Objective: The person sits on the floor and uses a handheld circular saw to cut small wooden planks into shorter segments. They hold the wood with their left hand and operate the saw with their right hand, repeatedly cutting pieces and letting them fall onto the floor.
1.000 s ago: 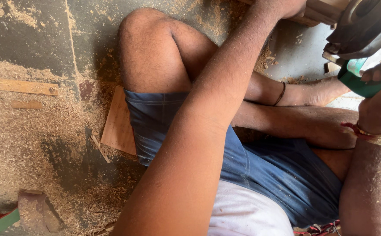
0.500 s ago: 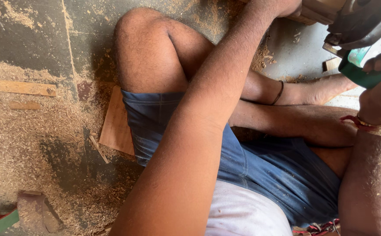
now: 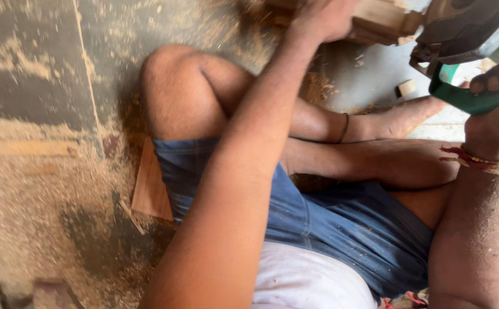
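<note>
1. Nearest: your white cloth shirt (image 3: 312, 280) at the bottom edge, and above it your blue denim shorts (image 3: 341, 223), dusted with sawdust.
2. Your crossed bare legs (image 3: 215, 97), the left knee raised; a thin dark anklet (image 3: 345, 128) circles one ankle.
3. Flat reddish-brown wooden offcut (image 3: 149, 186), lying on the floor and tucked partly under your left thigh.
4. Grey concrete floor (image 3: 38, 68), spread with pale sawdust; a long thin wooden strip (image 3: 26, 149) lies at the left.
5. Your right hand (image 3: 492, 97), a red-and-gold thread band (image 3: 486, 163) at the wrist, fingers curled tight round the green handle of a dark grey and green power tool (image 3: 469, 40).
6. Small pale wooden block (image 3: 406, 87), on the floor just beside your foot.
7. Farthest: your left hand (image 3: 323, 20), arm stretched forward, resting on a pale wooden workpiece (image 3: 378, 20) at the top edge, near the tool; whether its fingers grip or merely press, you cannot tell.
</note>
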